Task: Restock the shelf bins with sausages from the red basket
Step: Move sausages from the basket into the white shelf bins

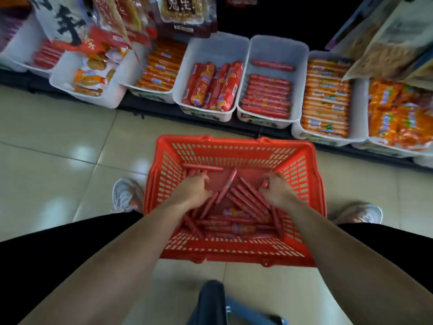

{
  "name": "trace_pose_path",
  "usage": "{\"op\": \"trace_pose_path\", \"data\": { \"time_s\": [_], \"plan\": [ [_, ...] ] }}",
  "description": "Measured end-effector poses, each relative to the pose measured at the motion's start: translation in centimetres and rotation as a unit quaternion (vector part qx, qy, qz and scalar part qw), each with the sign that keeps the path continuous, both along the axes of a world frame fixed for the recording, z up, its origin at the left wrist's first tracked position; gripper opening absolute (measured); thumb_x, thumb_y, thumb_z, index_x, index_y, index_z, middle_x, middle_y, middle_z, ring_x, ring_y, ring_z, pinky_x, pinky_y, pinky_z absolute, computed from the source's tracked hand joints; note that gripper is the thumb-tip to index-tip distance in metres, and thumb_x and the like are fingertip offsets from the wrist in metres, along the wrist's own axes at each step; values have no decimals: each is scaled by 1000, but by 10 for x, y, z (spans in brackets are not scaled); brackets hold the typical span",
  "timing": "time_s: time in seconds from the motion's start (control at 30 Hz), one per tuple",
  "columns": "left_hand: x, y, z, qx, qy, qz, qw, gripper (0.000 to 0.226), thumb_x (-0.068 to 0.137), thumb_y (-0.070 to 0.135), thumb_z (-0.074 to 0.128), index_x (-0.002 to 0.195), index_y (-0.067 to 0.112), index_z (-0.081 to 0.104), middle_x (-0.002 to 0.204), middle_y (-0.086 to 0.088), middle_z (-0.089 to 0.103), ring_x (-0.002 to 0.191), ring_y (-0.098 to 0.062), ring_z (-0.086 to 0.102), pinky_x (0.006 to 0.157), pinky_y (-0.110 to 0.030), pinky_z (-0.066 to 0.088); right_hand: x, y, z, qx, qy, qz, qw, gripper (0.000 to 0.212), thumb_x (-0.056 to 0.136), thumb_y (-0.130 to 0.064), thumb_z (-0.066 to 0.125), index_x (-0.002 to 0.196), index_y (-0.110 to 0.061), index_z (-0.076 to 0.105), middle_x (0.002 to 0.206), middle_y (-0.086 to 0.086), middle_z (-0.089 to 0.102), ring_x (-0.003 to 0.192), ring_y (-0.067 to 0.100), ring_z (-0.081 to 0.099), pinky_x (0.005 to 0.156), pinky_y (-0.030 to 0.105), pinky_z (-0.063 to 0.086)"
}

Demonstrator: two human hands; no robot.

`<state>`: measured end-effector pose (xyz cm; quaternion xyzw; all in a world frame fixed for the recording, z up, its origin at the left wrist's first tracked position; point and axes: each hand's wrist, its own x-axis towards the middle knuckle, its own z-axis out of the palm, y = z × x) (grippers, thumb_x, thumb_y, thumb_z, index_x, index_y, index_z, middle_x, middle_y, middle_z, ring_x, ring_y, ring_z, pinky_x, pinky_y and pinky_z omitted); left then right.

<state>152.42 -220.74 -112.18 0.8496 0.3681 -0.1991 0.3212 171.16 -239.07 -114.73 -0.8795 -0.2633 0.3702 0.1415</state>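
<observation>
The red basket point(302, 174) stands on the floor between my feet, holding a loose pile of thin red sausages point(236, 202). Both hands are down inside it. My left hand point(195, 191) curls over sausages at the pile's left side. My right hand point(276, 191) is closed around a thin red sausage at the right side. Ahead, a row of white shelf bins runs along the low shelf: one bin point(276, 48) holds matching thin red sausages with room at its back, and the bin point(210, 48) left of it holds thick red sausages.
Further white bins hold orange sausage packs point(325, 97) on the right and orange sticks point(159, 69) on the left. Snack bags point(110, 26) hang over the left bins. My shoes point(126, 193) flank the basket on the tiled floor. A dark blue object point(210, 301) lies near me.
</observation>
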Motion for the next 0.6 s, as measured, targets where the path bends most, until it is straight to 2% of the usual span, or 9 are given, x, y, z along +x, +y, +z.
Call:
{"op": "trace_pose_path", "data": {
  "time_s": [0.1, 0.2, 0.33, 0.4, 0.47, 0.53, 0.6],
  "plan": [
    [-8, -12, -32, 24, 53, -38, 998, 53, 87, 51, 61, 126, 17, 54, 143, -15, 51, 134, -34, 44, 107, -38, 39, -8, -13, -30, -57, 32, 10, 998, 80, 90, -29, 65, 153, -1, 24, 152, 30, 32, 141, 40, 34, 109, 30, 32],
    [-15, -15, -67, 58, 90, -50, 993, 80, 86, 59, 60, 146, 13, 34, 163, -18, 15, 151, -34, 9, 122, -42, 16, -15, -18, -58, -96, 55, -26, 994, 113, 81, -42, 76, 158, -6, 1, 161, 27, 9, 144, 45, 24, 117, 40, 25],
    [-15, -9, -103, 41, 111, 19, 993, 103, 77, 72, 60, 153, 15, 18, 160, -17, 18, 148, -36, 14, 121, -44, 15, -28, -16, -83, -150, 7, -2, 989, 133, 69, -75, 68, 157, -7, -3, 165, 18, 3, 151, 36, 6, 121, 44, 11],
    [-13, -7, -112, 26, 111, 62, 992, 112, 76, 74, 61, 155, 15, 8, 163, -16, 1, 149, -37, 10, 122, -44, 14, -33, -11, -90, -161, -6, 6, 987, 138, 62, -81, 66, 158, -14, -5, 166, 11, 4, 152, 32, 7, 120, 50, 13],
    [-12, -6, -119, 21, 95, 104, 990, 118, 76, 66, 68, 157, 17, -2, 163, -14, -14, 150, -38, 5, 122, -43, 14, -38, -6, -95, -187, -12, 25, 982, 142, 55, -86, 66, 158, -17, -4, 165, 6, 4, 150, 34, 10, 117, 58, 17],
    [-10, -6, -125, 30, 89, 141, 986, 124, 74, 54, 77, 157, 16, -6, 163, -18, -11, 149, -40, 9, 120, -43, 18, -44, -2, -99, -184, -34, 48, 981, 144, 50, -89, 65, 157, -18, 0, 163, 8, 7, 147, 38, 15, 114, 60, 21],
    [-7, -8, -130, 49, 99, 155, 982, 126, 73, 57, 76, 156, 12, -7, 161, -23, 3, 146, -43, 16, 118, -47, 21, -48, 3, -103, -164, -55, 83, 981, 138, 55, -86, 66, 158, -17, 4, 159, 14, 11, 144, 39, 21, 114, 56, 24]
  ]
}}
